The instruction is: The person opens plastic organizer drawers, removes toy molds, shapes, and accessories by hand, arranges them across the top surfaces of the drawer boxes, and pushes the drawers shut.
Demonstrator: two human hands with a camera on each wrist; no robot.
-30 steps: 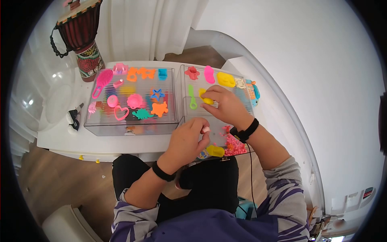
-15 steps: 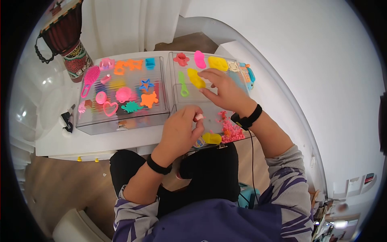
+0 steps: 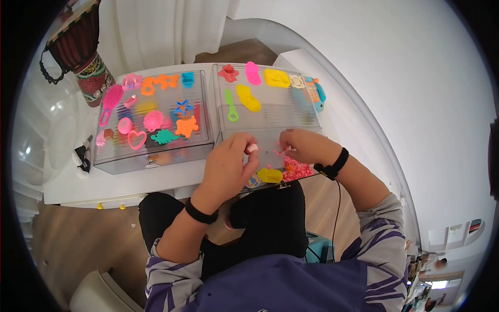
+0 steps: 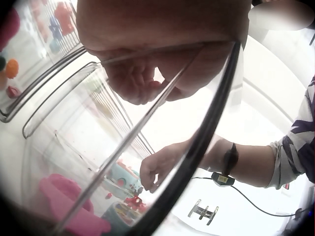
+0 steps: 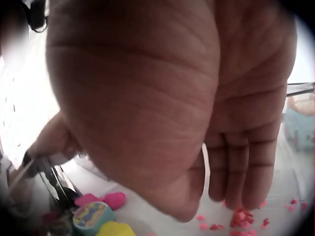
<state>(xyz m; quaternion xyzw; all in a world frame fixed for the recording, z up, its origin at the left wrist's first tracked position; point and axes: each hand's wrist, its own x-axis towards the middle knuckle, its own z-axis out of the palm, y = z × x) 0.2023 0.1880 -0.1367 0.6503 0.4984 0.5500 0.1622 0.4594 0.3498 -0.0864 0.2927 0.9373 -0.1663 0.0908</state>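
My left hand (image 3: 223, 169) pinches a small pale pink piece (image 3: 252, 147) between thumb and curled fingers, above the front of the right clear box (image 3: 266, 143). My right hand (image 3: 312, 147) reaches down over scattered pink and red bits (image 3: 298, 170) at that box's front. Seen in the right wrist view, the right hand's fingers (image 5: 237, 167) point downward, fairly straight, with a gap beside the thumb. The fingertips are right at the red bits (image 5: 241, 219). A yellow two-lobed mould (image 3: 248, 99) lies on the lid, apart from both hands.
A yellow piece (image 3: 270, 175) and a small round tub (image 3: 253, 180) sit near the bits. On the right lid are a green tool (image 3: 231, 106) and several moulds. The left clear box (image 3: 182, 152) bears cutters and a pink brush (image 3: 110, 104). A drum (image 3: 93, 78) stands behind.
My right hand has let go of the yellow mould on the lid and come down toward me to the pink bits. The left hand keeps its pinch on the pale piece. The head view has shifted.
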